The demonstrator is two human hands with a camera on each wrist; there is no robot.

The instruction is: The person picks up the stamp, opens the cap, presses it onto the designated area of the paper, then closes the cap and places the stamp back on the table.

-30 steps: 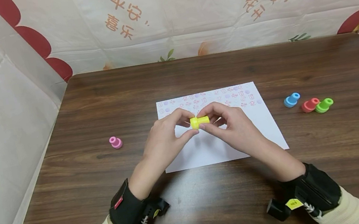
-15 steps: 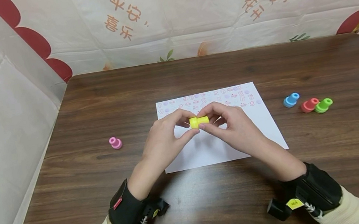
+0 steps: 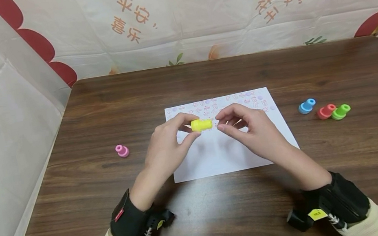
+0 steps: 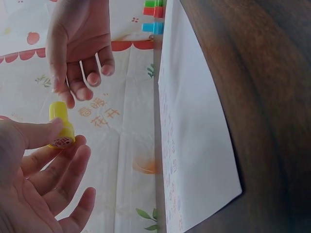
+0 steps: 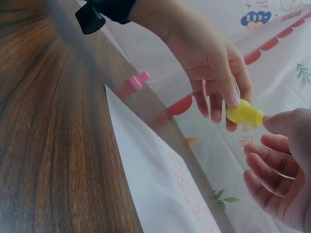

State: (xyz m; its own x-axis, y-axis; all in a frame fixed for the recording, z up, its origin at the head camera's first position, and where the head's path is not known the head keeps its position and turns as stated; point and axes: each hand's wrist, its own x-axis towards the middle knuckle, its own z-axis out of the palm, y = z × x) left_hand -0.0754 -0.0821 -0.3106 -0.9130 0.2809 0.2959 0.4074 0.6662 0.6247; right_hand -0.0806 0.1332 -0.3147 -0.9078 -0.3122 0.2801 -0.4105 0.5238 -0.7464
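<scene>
A small yellow stamp [image 3: 202, 125] is held above the paper, lying sideways. My left hand [image 3: 165, 146] pinches its wide end between thumb and fingertips. In the left wrist view, the printed face of the stamp [image 4: 59, 108] shows below the thumb. My right hand [image 3: 253, 132] is just to the right of the narrow end, thumb and fingers bent loosely with nothing between them. Beneath both hands lies a white sheet of paper [image 3: 217, 159], its far part covered in rows of small pink and purple prints.
A pink stamp [image 3: 122, 151] stands on the dark wooden table [image 3: 220, 220] at the left. To the right are a blue stamp [image 3: 307, 106], a red stamp [image 3: 326, 111] and a green stamp [image 3: 341, 112]. A printed white cloth [image 3: 180, 16] hangs behind the table.
Both hands were on the yellow stamp earlier. Now the right hand has let go and moved slightly right, while the left hand has shifted a little left with the stamp.
</scene>
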